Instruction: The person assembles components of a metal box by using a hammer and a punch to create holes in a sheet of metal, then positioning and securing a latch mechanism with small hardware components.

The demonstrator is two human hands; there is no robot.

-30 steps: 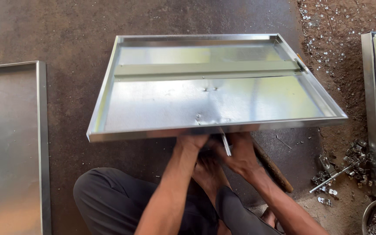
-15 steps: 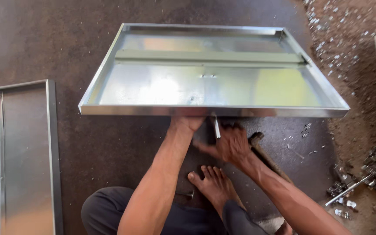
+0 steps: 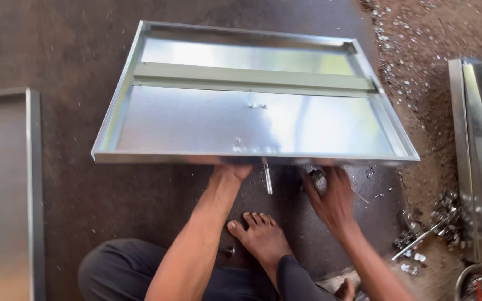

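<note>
The metal tray (image 3: 252, 117) lies tilted over the floor (image 3: 57, 44), near edge raised. The left hand (image 3: 232, 170) supports that edge, fingers hidden underneath. The right hand (image 3: 330, 198) spreads wide beside a rod (image 3: 266, 177). Risk: sharp rim cuts skin; tray drops on the foot (image 3: 260, 237).

Metal workshop (sheet panels (image 3: 252, 111), scraps (image 3: 442, 217)).

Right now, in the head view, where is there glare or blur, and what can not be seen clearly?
Head view: daylight glares off the sheet-metal tray, brightest along its far strip; the right hand looks slightly motion-blurred; the left hand is mostly hidden under the tray's near edge; the thin metal rod between the hands is small and soft; the metal scraps at the right are sharp enough.
</note>
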